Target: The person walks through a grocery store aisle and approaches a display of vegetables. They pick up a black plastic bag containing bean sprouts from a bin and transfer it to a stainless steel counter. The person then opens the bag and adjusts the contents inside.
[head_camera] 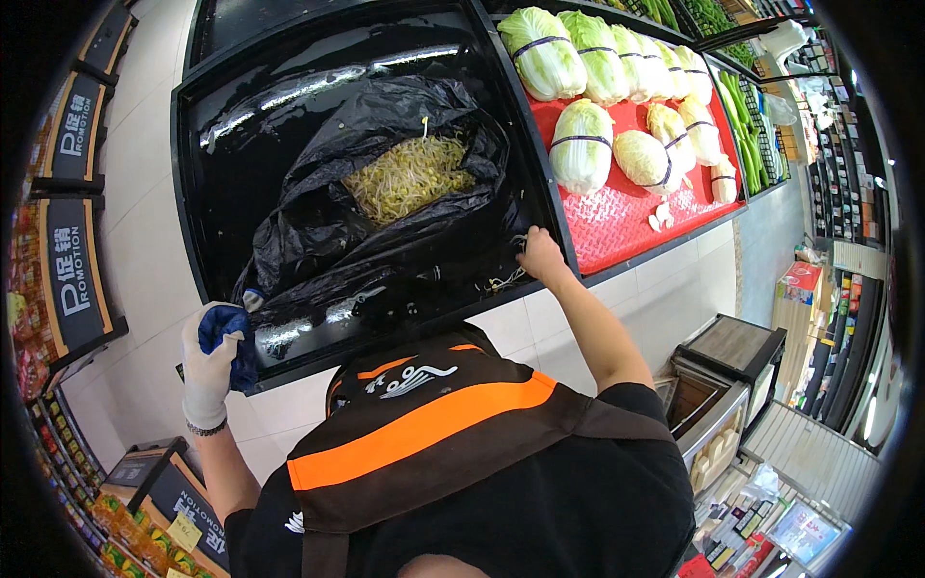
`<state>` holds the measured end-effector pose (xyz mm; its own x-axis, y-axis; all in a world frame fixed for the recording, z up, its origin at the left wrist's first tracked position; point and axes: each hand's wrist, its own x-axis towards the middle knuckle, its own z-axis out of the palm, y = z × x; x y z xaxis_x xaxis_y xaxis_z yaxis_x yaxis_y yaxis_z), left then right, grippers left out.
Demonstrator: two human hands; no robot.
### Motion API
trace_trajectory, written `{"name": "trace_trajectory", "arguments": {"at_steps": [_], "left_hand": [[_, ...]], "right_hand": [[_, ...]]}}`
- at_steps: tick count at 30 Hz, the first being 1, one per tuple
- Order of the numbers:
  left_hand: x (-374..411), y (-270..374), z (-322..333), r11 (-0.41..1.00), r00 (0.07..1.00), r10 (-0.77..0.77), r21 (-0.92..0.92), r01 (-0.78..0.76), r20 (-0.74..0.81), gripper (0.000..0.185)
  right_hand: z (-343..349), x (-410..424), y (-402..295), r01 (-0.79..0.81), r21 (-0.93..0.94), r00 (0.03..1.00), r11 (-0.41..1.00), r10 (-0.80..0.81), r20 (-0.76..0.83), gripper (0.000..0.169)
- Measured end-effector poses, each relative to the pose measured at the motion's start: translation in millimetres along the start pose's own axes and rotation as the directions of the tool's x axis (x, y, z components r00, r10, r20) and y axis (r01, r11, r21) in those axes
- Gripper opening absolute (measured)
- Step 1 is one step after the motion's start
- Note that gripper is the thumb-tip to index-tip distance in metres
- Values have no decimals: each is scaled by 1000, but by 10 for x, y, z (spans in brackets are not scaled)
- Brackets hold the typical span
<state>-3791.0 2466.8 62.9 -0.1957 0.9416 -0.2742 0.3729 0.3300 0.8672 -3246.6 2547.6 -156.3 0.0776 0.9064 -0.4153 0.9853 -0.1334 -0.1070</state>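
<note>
My left hand [211, 361], in a white work glove, is closed on a bunched blue cloth or glove [238, 339] at the near left corner of a black display bin [181, 238]. A black plastic bag [311, 209] lies open in the bin with bean sprouts [412, 177] inside it. My bare right hand [538, 253] is at the bin's near right part, its fingertips at a few loose sprouts. More stray sprouts [506, 280] lie beside it along the near edge. Whether the fingers pinch any sprouts is hard to tell.
Right of the bin, banded Chinese cabbages [580, 148] lie on a red mat [614, 238], with broken leaf pieces near its front. Green vegetables [744, 130] are farther right. Promotion signs [72, 260] stand at the left, and a dark-topped case [730, 343] stands at the right.
</note>
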Motion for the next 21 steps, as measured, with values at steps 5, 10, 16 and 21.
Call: {"name": "trace_trajectory", "arguments": {"at_steps": [5, 10, 16, 21], "left_hand": [[-42, -3, -18, 994, 994, -91, -53, 95, 63, 34], [-149, 66, 136, 998, 998, -62, -2, 62, -3, 29], [-287, -184, 135, 982, 996, -75, 175, 65, 51, 30], [-348, -135, 204, 998, 993, -49, 56, 43, 106, 35]], "right_hand": [[178, -102, 90, 141, -87, 988, 986, -146, -59, 23], [108, -111, -162, 171, -41, 985, 984, -171, -12, 13], [-966, 86, -461, 208, 606, 971, 768, -238, -31, 15], [-1565, 21, -844, 150, 828, 964, 541, -266, -1, 33]]}}
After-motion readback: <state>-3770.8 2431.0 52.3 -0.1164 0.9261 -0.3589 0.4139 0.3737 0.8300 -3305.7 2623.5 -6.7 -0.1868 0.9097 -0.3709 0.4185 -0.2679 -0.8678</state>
